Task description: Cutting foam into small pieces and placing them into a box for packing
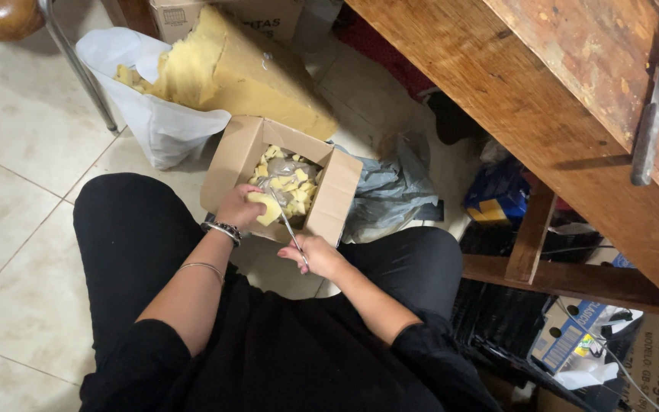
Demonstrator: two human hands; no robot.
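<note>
An open cardboard box [232, 164] sits on the tiled floor [17, 175] between the knees of a seated person in black, its flaps raised and its bottom covered with small yellow foam scraps [296, 188] and a crumpled bit of clear plastic. Behind the box's far left corner, a white plastic bag [158, 126] holds more yellow pieces, and a large yellow foam block [230, 72] leans out of it toward another cardboard carton [173, 17] at the top edge of the scene. Grey crumpled plastic sheeting [390, 191] lies against the box's right side.

The left hand [238, 206], wearing a dark watch and a thin bangle at the wrist, reaches over the box's near edge with fingers closed around a yellow foam piece [265, 207], holding it just above the scraps. The right hand [316, 255] hovers at the box's near right corner, wrapped around the handles of metal scissors [290, 227], whose blades point up toward the held foam and meet its edge. How far the blades are parted cannot be told. A worn wooden workbench [512, 99] stands to the right.
</note>
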